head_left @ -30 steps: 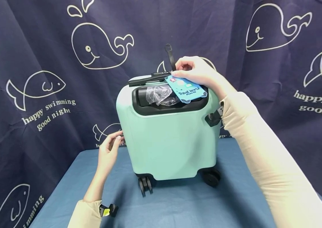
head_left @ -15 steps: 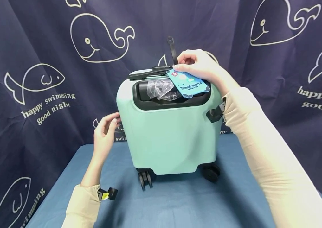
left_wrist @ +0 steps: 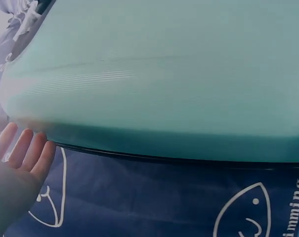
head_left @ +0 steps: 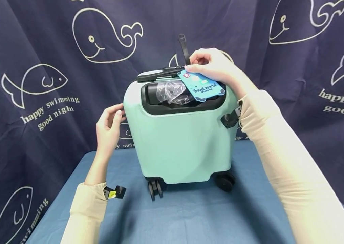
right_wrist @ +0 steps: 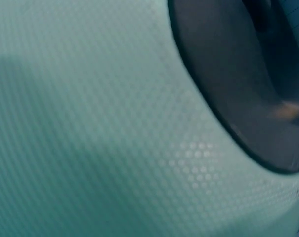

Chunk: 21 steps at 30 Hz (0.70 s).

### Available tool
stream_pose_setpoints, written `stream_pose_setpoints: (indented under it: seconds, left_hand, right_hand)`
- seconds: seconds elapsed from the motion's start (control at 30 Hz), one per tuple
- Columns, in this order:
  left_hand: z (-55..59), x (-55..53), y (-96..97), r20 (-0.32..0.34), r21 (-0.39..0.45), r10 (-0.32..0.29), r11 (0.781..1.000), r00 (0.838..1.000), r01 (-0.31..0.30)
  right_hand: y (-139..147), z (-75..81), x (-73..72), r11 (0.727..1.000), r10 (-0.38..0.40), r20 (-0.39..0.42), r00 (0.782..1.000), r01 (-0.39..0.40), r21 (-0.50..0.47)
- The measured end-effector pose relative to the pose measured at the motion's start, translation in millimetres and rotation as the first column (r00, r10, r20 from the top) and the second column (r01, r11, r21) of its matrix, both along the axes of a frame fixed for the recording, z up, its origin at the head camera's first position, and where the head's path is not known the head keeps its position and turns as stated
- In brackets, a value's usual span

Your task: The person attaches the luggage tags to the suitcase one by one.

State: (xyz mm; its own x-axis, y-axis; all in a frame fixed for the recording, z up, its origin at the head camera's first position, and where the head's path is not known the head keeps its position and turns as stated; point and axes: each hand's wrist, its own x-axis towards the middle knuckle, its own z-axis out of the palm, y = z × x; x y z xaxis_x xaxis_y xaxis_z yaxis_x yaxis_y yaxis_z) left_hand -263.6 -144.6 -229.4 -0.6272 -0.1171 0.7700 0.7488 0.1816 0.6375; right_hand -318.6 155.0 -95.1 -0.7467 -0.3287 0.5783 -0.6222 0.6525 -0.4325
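A mint-green suitcase (head_left: 181,145) stands upright on its black wheels. Across its top, my right hand (head_left: 216,67) pinches a blue luggage tag (head_left: 202,84) near its upper corner, where its black strap (head_left: 184,49) sticks up beside the curled fingers. The tag, printed "Travel World", hangs over the black recess (head_left: 184,109) on the suitcase's top front. At the suitcase's upper left side is my left hand (head_left: 108,128), its fingertips partly hidden behind the edge. In the left wrist view the loosely bent fingers (left_wrist: 30,153) lie right at the shell's edge.
Clear plastic wrap (head_left: 173,92) covers part of the black handle inside the recess. A black bar (head_left: 156,75) lies across the top. The suitcase stands on a blue cloth (head_left: 190,217), with a navy curtain (head_left: 159,30) printed with whales and fish behind it.
My left hand has moved up along the suitcase's left side. The right hand stays at the tag and strap. The head view has tilted slightly downward.
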Motion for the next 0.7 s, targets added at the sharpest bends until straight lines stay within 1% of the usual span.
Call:
stream_pose_setpoints:
  seconds: [0.1,0.2,0.33,0.43,0.57,0.7]
  left_hand:
    - [9.9,-0.2,1.6,-0.018,0.0,-0.003,1.0,1.0,0.003]
    - [19.7,-1.0,4.4,-0.017,0.003,-0.009,1.0,1.0,0.009]
    - [32.7,-3.2,9.1,-0.011,0.003,-0.02,1.0,1.0,0.02]
    - [41.7,-4.5,12.4,-0.014,-0.008,-0.007,1.0,1.0,0.007]
    - [51.5,-5.1,15.5,-0.022,-0.022,0.015,1.0,1.0,-0.016]
    - [60.4,-5.7,18.0,-0.033,-0.027,0.016,1.0,0.999,-0.017]
  right_hand:
    - [0.3,1.5,1.0,1.0,0.006,-0.002,1.0,-0.006,-0.009]
    - [1.6,2.0,2.1,1.0,0.016,-0.001,1.0,-0.016,-0.018]
    - [3.7,1.6,3.5,1.0,-0.001,-0.006,1.0,0.001,-0.014]
    - [3.6,0.8,3.4,1.0,-0.009,-0.005,1.0,0.009,-0.013]
    - [1.7,-0.2,2.2,1.0,0.008,-0.003,1.0,-0.008,-0.018]
    - [-0.7,-0.9,1.0,0.999,0.025,-0.01,1.0,-0.025,-0.022]
